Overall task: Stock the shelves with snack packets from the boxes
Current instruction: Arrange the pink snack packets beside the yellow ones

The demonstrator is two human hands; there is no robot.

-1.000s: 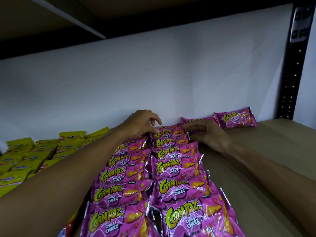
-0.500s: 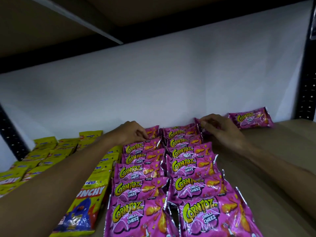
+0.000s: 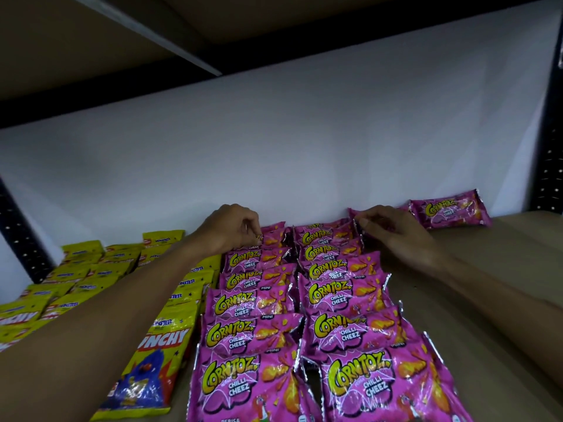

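Two rows of overlapping pink Corntoz packets [image 3: 341,295] run from the shelf's front to the white back wall. My left hand [image 3: 231,228] reaches to the far end of the left row and pinches the rearmost pink packet [image 3: 272,231] with curled fingers. My right hand [image 3: 393,233] is at the far end of the right row, fingers curled on the edge of the back pink packet [image 3: 355,217] there. One more pink packet [image 3: 447,210] lies apart against the wall at the right.
Yellow Monster Crunchy packets [image 3: 91,269] fill the shelf to the left in rows. The brown shelf board [image 3: 502,269] is bare on the right. Black perforated uprights [image 3: 548,141] stand at both sides, and the upper shelf hangs low overhead.
The view has shifted left, so the packets sit further right in frame. Both hands moved a little deeper toward the back wall and now grip the rearmost packets.
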